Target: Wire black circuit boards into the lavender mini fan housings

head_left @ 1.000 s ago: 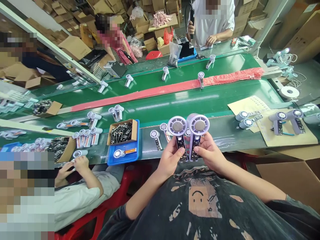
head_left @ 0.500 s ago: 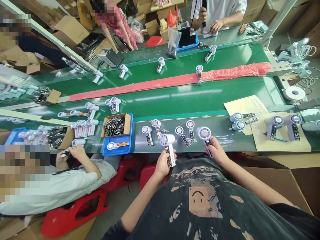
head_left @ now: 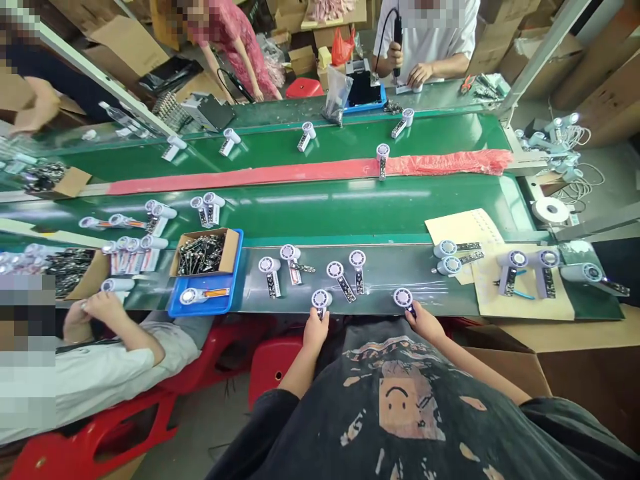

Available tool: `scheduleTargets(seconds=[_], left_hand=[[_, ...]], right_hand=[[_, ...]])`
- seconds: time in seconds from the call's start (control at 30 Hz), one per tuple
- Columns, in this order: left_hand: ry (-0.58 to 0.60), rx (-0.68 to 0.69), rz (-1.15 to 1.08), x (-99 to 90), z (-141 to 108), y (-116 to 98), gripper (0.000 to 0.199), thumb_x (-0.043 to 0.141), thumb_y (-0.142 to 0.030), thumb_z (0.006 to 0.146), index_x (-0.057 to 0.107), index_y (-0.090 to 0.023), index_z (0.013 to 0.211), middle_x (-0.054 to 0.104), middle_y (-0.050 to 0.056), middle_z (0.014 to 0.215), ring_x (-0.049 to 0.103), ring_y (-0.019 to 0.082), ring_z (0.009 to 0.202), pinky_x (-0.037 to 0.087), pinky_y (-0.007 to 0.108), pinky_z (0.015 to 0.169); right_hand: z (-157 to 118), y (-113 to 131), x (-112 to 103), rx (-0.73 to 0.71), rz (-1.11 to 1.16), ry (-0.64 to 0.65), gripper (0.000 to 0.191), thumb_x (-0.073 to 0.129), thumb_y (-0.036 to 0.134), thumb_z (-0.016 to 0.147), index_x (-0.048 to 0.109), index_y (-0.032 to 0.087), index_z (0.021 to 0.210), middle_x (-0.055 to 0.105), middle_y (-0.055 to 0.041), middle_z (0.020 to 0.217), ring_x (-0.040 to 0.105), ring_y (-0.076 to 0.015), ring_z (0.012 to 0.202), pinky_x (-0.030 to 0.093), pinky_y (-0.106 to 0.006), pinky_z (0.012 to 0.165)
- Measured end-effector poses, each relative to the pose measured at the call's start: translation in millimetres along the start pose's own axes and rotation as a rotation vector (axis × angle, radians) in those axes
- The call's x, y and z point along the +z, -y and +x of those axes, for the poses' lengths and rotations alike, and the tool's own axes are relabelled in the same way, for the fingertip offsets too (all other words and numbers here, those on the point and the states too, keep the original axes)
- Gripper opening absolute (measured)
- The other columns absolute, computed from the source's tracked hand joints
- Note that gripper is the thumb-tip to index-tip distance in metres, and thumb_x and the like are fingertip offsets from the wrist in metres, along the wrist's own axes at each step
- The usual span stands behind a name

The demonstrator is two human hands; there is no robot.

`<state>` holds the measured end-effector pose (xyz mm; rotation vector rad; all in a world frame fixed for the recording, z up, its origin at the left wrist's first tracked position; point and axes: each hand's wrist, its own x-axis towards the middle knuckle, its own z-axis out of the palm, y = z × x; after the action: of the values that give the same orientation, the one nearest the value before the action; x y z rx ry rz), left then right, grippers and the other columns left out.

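My left hand grips the handle of a small white handheld fan, its round head pointing up at the bench's front edge. To the right, my right hand is closed on the dark handle of another handheld fan, whose head rests over the bench edge. Fingers hide most of both handles. Beyond my hands, several handheld fans with exposed circuit boards lie on the bench, among them one fan and another fan. Farther left are a fan and a fan with a loose board beside it.
A blue tray holds a cardboard box of circuit boards. More fans stand on yellow paper at right. The green conveyor runs behind, with a pink strip. A co-worker sits at left; others work across.
The left hand's fan has moved forward and slightly left, to the bench edge. My right hand's fan has lowered a little. The whole view has shifted.
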<state>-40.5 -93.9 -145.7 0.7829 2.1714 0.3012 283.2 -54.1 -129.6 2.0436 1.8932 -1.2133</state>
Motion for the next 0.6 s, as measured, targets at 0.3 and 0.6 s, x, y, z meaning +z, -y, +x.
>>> scheduleTargets(seconds=[0.3, 0.6], left_hand=[[-0.011, 0.092, 0.239, -4.7, -2, -7, 0.032, 0.053, -0.039, 0.097, 0.058, -0.014, 0.118, 0.066, 0.007, 0.105, 0.065, 0.02, 0.093, 0.053, 0.041, 0.086], [-0.091, 0.156, 0.214, -21.3, -28, 18, 0.038, 0.045, -0.028, 0.098, 0.046, -0.017, 0.134, 0.06, 0.015, 0.135, 0.056, 0.023, 0.127, 0.043, 0.029, 0.1]], right_hand=[[-1, 3, -10, -0.023, -0.181, -0.034, 0.039, 0.039, 0.034, 0.1, 0.048, 0.015, 0.132, 0.059, -0.0183, 0.124, 0.067, -0.0265, 0.097, 0.044, -0.033, 0.079], [-10, -24, -5, -0.275, -0.154, -0.176, 0.041, 0.036, 0.036, 0.092, 0.055, 0.019, 0.125, 0.063, -0.0174, 0.128, 0.066, -0.0322, 0.111, 0.053, -0.041, 0.09]])
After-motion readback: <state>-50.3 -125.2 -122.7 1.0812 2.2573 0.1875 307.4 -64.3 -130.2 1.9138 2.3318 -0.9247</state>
